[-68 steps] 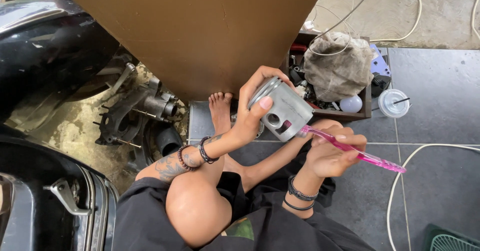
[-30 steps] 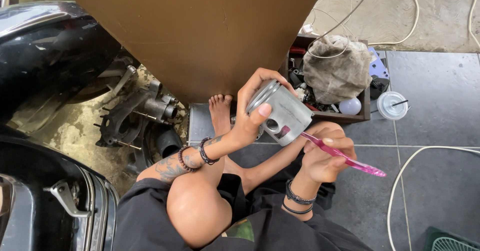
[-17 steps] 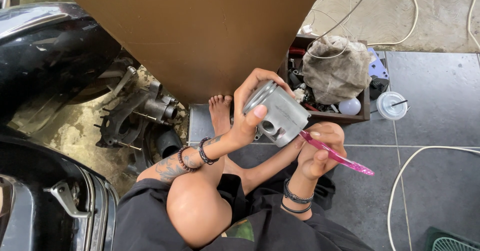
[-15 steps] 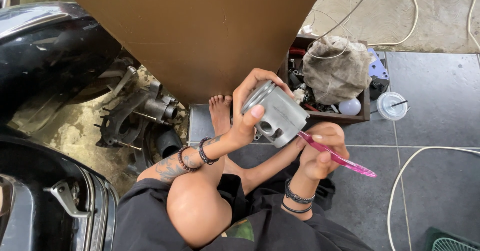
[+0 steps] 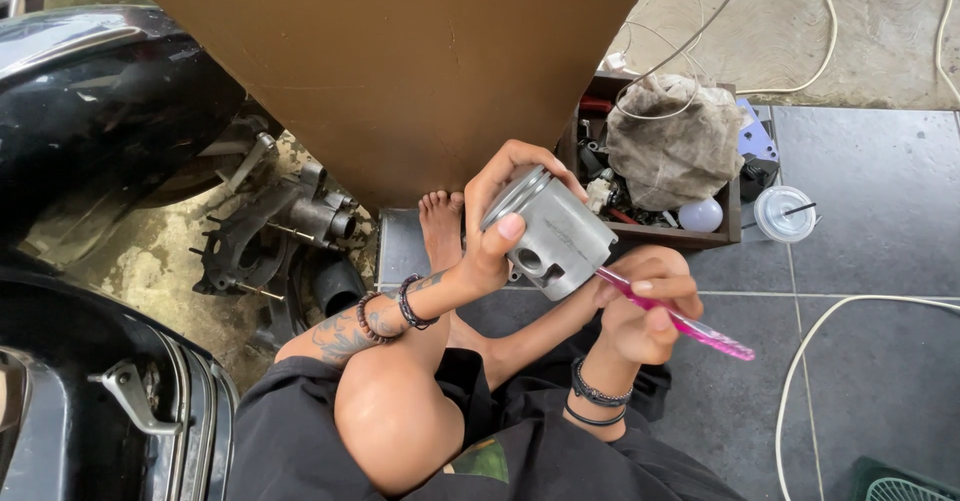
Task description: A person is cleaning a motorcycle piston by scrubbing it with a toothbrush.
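My left hand grips a grey metal piston, thumb across its side next to the pin hole, crown tilted up and to the left. My right hand holds a pink toothbrush whose head reaches under the piston's lower right edge. Both hands are raised above my bent knee and bare foot. Bead bracelets sit on both wrists.
A brown panel stands ahead. Behind the piston sits a wooden box of parts with a dirty rag. A lidded plastic cup, white cables, a black scooter body and an engine casing lie around.
The right hand and toothbrush have shifted slightly left and closer under the piston. The piston has tilted a little in the left hand.
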